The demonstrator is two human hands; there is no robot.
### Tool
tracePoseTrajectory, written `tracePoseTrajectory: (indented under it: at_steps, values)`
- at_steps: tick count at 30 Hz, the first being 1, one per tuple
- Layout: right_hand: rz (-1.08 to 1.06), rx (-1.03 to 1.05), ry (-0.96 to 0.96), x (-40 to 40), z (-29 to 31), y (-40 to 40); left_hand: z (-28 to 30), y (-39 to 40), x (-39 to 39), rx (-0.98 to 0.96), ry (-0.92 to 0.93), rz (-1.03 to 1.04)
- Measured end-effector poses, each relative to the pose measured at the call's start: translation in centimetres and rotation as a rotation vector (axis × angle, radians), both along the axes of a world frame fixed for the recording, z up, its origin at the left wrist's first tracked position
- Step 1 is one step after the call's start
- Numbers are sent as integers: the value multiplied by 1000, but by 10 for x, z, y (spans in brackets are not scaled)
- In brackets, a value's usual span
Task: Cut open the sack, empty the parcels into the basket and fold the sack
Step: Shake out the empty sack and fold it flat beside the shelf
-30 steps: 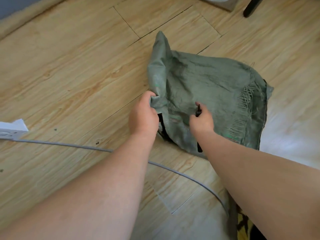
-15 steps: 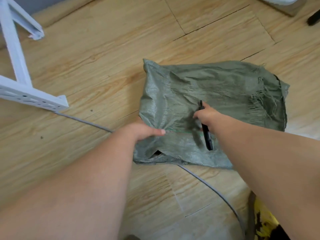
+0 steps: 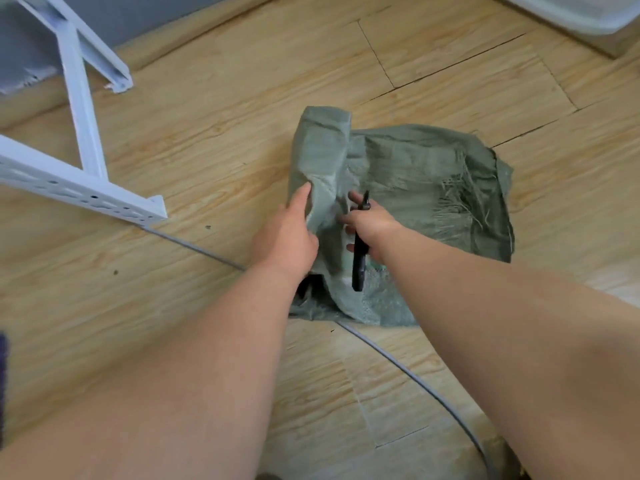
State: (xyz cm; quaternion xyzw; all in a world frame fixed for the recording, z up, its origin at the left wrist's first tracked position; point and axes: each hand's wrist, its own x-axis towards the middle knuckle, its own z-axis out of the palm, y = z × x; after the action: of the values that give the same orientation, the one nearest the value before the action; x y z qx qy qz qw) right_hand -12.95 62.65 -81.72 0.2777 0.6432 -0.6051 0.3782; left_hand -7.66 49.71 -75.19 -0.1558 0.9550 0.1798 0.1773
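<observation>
- Head view: a green woven sack [image 3: 415,188] lies flattened on the wooden plank floor [image 3: 194,140], about mid-frame, with both bare forearms reaching down to it.
- The sack's left part is raised into a standing fold, while its right part stays flat on the boards; loose frayed threads [image 3: 460,199] show along the right side.
- The left hand [image 3: 289,233] is closed on the raised fold from the left, thumb up against the cloth and fingers hidden behind it.
- The right hand [image 3: 370,225] is wrapped around a black cutting tool [image 3: 359,258], whose handle points back toward the person and whose tip pokes up just past the fingers; the same hand's fingertips touch the fold just beside the left hand.
- Whether the tool is a knife or scissors cannot be told.
- A grey cable [image 3: 408,372] runs across the floor, passes under the sack's near edge and curves away to the lower right.
- A white metal frame [image 3: 83,109] stands on the floor at the left, well apart from the sack.
- The rim of a pale plastic container [image 3: 585,15] shows at the top right corner, well apart from the sack; what it holds is out of sight.
</observation>
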Motion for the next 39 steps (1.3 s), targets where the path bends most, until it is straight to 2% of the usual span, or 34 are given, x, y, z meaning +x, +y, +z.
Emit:
tracePoseTrajectory:
  at_steps: [2,3,4,5,7,11,14,16,18,19,20,22,25,27,35,39]
  values:
    - [122,416,136,9,6,13,11,2,-10,-49,57,80]
    - [212,565,168,19,10,25,16,3,-14,-58,82,100]
    - [287,608,169,30,11,34,21,4,-18,-65,103,100]
    - [326,559,133,40,11,42,25,5,-22,-70,123,86]
    - [284,309,6,54,11,46,32,12,-27,-28,127,34]
    - [-5,-164,-142,51,9,29,44,42,-31,225,-31,-147]
    - [-242,-246,-136,42,12,25,47,66,-32,210,-32,-285]
    - [-267,-7,-33,41,13,43,46,77,-32,133,-2,-329]
    - [-215,411,19,52,12,73,44,87,-32,89,23,-333]
    - [-213,547,2,59,9,89,43,94,-31,78,34,-337]
    - [-240,583,-30,67,5,105,43,101,-29,68,42,-352]
    - [-312,455,-73,81,-9,128,41,117,-24,77,57,-398]
    - [-437,105,-167,98,-20,144,34,145,-12,154,60,-489]
    - [-399,-24,-237,107,-21,151,27,164,-3,200,41,-565]
    - [-343,-76,-303,139,-37,184,-16,231,-2,310,-51,-572]
    - [-424,-108,-310,149,-32,197,-40,250,-4,399,-286,-607]
